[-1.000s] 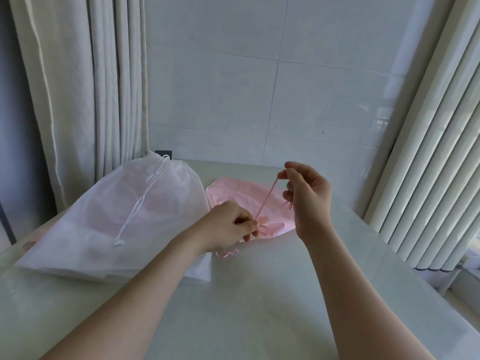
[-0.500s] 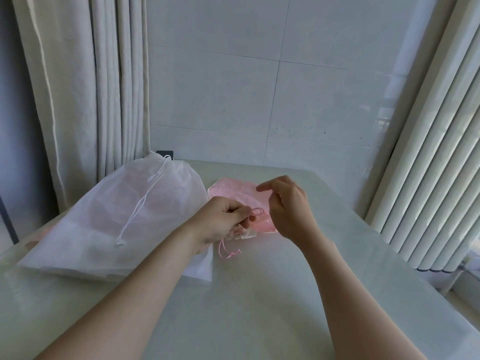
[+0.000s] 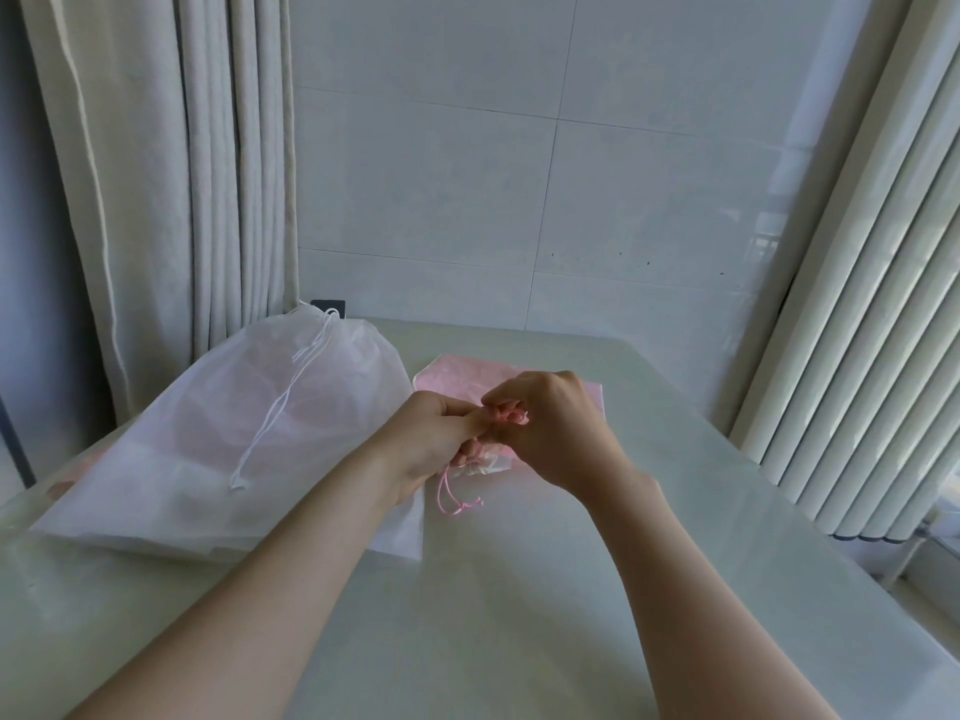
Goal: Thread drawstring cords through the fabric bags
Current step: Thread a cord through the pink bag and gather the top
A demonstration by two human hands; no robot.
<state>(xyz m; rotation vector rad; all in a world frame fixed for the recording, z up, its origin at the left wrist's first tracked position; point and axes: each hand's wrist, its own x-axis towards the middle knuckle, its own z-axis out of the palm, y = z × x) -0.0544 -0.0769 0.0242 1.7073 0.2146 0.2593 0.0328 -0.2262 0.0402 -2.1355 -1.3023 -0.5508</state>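
Observation:
A small pink fabric bag [image 3: 457, 379] lies on the table behind my hands, its gathered mouth bunched toward me. My left hand [image 3: 431, 439] grips that gathered mouth with curled fingers. My right hand [image 3: 550, 433] meets it from the right, fingertips pinching the pink cord at the bag's mouth. A knotted end of the pink cord [image 3: 449, 493] hangs loose below my left hand onto the table. Most of the bag's mouth is hidden by my fingers.
A large white sheer drawstring bag [image 3: 218, 439] with a white cord [image 3: 275, 413] lies on the left of the pale table [image 3: 467, 615]. Curtains hang at the left [image 3: 156, 200] and a ribbed radiator [image 3: 857, 330] stands at the right. A tiled wall is behind.
My right hand, which held the pink cord stretched up high, has come down and in to meet my left hand at the bag's mouth. The bag's mouth is now bunched tighter.

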